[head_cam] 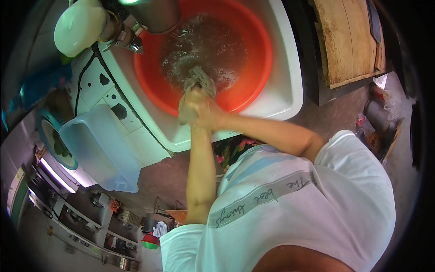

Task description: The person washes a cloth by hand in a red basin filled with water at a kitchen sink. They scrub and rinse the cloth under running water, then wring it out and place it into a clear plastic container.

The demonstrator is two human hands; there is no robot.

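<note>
Both my hands are together on a wet grey-green cloth [205,81] over the near rim of a red plastic basin [260,61]. My left hand [194,102] is closed on the cloth and partly hidden by it and by the other hand. My right hand [209,115] overlaps it from the right, also gripping the cloth; both are blurred. The cloth's upper end hangs over the rippling, cloudy water [207,47] in the basin, and another fold hangs at the left of my hands. The basin sits inside a white sink [285,98].
A metal tap [136,44] and a metal pot [154,17] are at the basin's upper left. On the left are a translucent blue plastic bin [102,146] and a teal-rimmed basket [70,163]. A wooden board [350,44] with a knife [373,23] lies to the right.
</note>
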